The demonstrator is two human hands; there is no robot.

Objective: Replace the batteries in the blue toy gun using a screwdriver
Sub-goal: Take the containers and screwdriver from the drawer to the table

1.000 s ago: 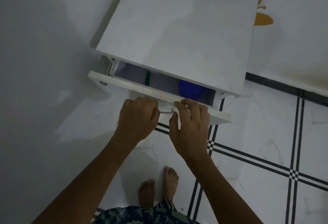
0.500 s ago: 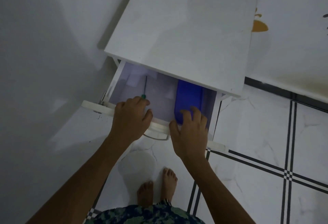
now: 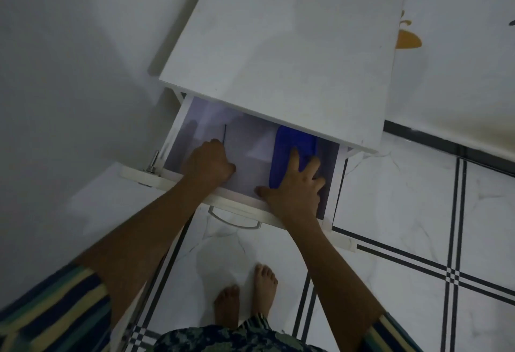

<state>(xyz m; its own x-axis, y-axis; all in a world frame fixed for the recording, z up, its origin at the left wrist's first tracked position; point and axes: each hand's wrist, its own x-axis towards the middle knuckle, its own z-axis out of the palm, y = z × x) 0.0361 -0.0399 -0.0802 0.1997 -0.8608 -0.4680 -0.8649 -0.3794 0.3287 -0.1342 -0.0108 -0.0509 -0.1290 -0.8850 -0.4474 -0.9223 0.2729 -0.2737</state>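
In the open drawer (image 3: 174, 131), the blue toy gun (image 3: 289, 139) lay at the right, long axis front to back, under the spread fingers of the right hand (image 3: 295, 187), while the left hand (image 3: 207, 163), well apart, curled around the screwdriver (image 3: 224, 135).

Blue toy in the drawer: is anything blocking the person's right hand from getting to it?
Nothing visible. The right hand rests its spread fingers on the blue toy in the open drawer. Only the toy's far end lies under the white tabletop, so it likely must slide forward before lifting. The left hand holds the screwdriver.
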